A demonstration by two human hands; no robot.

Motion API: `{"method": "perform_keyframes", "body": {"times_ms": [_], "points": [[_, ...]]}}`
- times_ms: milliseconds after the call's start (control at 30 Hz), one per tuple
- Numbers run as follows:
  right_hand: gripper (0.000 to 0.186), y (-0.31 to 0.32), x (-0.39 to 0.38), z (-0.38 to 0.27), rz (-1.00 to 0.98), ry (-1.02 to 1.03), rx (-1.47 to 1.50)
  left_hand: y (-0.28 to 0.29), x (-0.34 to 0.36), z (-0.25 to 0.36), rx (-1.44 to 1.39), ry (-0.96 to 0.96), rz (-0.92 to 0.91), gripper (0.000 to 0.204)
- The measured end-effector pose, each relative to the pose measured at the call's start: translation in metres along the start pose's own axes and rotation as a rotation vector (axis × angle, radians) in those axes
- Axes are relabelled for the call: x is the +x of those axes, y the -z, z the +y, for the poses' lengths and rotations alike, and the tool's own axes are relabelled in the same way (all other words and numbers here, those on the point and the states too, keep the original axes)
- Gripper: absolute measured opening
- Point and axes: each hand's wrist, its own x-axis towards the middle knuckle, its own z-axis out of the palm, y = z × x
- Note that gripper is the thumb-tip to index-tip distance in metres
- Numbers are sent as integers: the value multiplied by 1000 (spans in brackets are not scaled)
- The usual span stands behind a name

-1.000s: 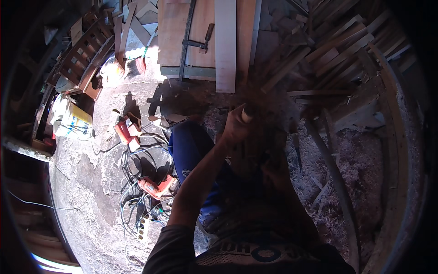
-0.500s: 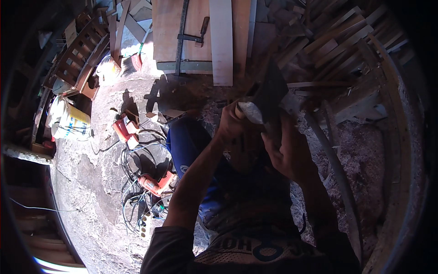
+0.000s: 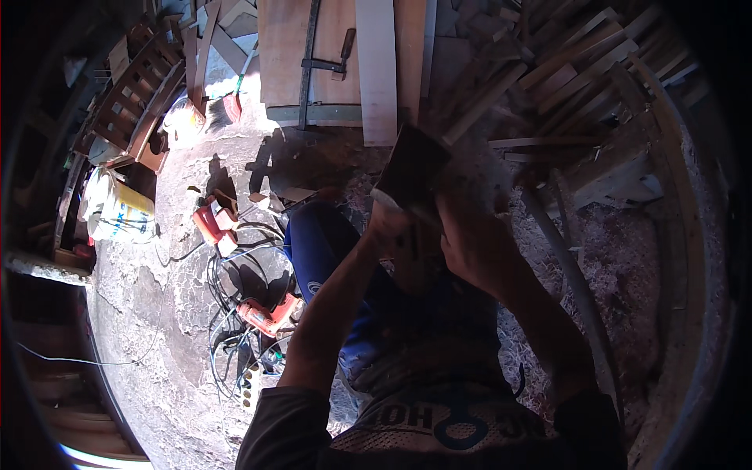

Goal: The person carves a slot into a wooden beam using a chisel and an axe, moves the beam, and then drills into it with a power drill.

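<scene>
Before my chest, in shadow, a dark flat-faced piece (image 3: 413, 166) is tilted up, its pale lower-left edge catching light. Its exact kind is too dim to tell. My left hand (image 3: 386, 224) is closed just beneath it; whatever lies within those fingers is mostly hidden. Against the piece's right side is my right hand (image 3: 475, 244), its fingers curled and partly blurred, so its hold is hard to make out. My blue-clad left knee (image 3: 317, 231) is bent below.
An orange power drill (image 3: 266, 315) lies among tangled cables on the rough floor at left, near a red tool (image 3: 214, 222). A white bucket (image 3: 121, 205) stands farther left. Ahead are boards with a bar clamp (image 3: 308, 70); wood strips (image 3: 564, 78) are piled at far right.
The dark piece has swung left and down, turning its broad dark face toward view. My right hand has shifted left, closer to my left hand. The surroundings look unchanged.
</scene>
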Motion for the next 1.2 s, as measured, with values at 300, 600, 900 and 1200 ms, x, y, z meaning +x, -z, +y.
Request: {"method": "perform_keyframes", "body": {"times_ms": [300, 600, 900, 1200], "points": [[58, 47, 14, -24, 440, 162, 252, 5, -3, 9, -16, 75, 98, 22], [50, -4, -2, 11, -38, 42, 53, 20, -13, -33, 57, -256, -55, 36], [53, -13, 3, 16, 26, 47, 34, 1, -11, 16, -149, 100, 40, 37], [63, -60, -48, 45, 198, -202, 504, -5, -37, 34, 99, 93, -39, 32]]}}
